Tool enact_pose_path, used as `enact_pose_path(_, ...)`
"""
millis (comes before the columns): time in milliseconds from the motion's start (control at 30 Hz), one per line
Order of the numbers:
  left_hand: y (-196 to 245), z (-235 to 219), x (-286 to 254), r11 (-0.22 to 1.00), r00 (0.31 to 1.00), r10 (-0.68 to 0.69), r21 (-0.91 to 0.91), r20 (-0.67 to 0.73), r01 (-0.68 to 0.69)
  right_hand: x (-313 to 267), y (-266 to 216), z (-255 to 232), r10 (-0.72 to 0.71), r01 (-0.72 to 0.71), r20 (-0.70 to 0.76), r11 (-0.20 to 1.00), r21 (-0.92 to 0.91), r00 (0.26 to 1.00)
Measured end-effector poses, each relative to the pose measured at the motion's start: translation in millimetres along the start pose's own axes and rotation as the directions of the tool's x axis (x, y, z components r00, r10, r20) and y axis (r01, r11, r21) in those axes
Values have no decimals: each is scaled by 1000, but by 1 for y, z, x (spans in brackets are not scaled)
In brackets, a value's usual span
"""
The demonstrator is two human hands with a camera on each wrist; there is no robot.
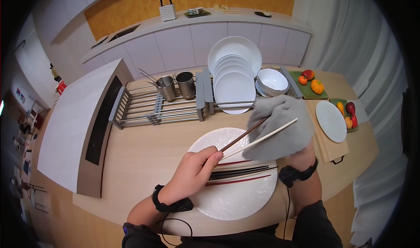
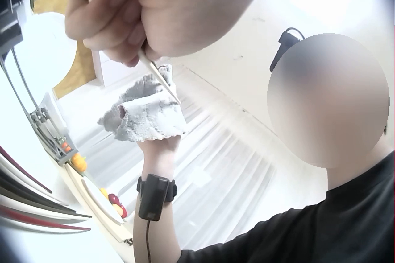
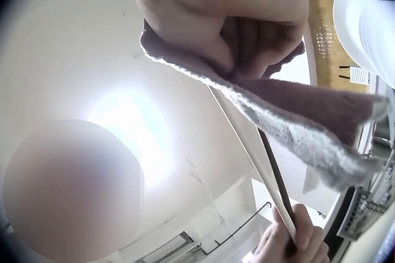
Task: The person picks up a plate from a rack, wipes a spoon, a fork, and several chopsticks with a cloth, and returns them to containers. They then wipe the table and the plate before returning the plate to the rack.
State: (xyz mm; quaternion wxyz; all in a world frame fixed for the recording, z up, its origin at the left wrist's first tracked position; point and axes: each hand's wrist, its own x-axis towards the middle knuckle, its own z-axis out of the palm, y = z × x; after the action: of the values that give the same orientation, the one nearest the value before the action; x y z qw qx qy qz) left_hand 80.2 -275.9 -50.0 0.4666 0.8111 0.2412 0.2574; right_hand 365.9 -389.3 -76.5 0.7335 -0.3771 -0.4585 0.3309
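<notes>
My left hand (image 1: 194,171) grips a brown chopstick (image 1: 245,134) and a cream chopstick (image 1: 271,135), which fan apart toward the upper right. A grey cloth (image 1: 284,127) is bunched in my right hand (image 3: 247,16), whose curled fingers show in the right wrist view; the head view hides them behind the cloth. The far part of the brown chopstick passes into the cloth, while the cream one's tip overlaps it in the head view. Below both hands lies a large white plate (image 1: 236,204) with several more chopsticks (image 1: 240,172) across it, black, red and pale.
Behind the plate stands a metal dish rack (image 1: 153,112) with steel cups (image 1: 186,85), upright white plates (image 1: 235,90) and white bowls (image 1: 272,81). On the right, a white oval plate (image 1: 331,122) rests on a wooden board (image 1: 326,149), near green trays of vegetables (image 1: 316,87).
</notes>
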Motion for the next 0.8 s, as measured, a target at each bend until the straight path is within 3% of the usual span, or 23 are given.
enact_pose_path(33, 0, -1, 1, 1000, 1000, 5, 15, 4, -5, -3, 4, -17, -94, 92, -6, 984, -154, 996)
enact_pose_path(100, 0, -4, 2, 999, 1000, 9, 49, 8, -10, -1, 2, -25, -170, 152, -64, 963, -223, 983)
enact_pose_path(233, -12, -19, 10, 995, 998, -58, 84, -2, 58, 13, -31, -19, -42, 87, -305, 987, 134, 951)
enact_pose_path(300, -23, -34, 16, 996, 994, -60, 59, -92, 66, 18, -37, -26, -8, 62, -313, 985, 163, 950)
enact_pose_path(367, -50, -54, 23, 999, 981, -30, 36, -192, 37, 18, -34, -37, 9, 20, -278, 995, 99, 961)
enact_pose_path(500, -81, -101, 30, 969, 928, -4, 229, -372, 96, 3, -18, -66, 53, -93, -194, 975, -201, 980)
enact_pose_path(633, -113, -142, 29, 896, 916, -32, 395, -400, 203, -22, -8, -102, 60, -124, -131, 812, -571, 990)
enact_pose_path(733, -89, -160, 35, 764, 911, -34, 576, -412, 289, -28, -1, -118, 4, -60, -75, 643, -763, 997)
enact_pose_path(800, -59, -168, 46, 653, 913, -46, 679, -406, 335, -24, -1, -123, -56, 91, 75, 396, -914, 996)
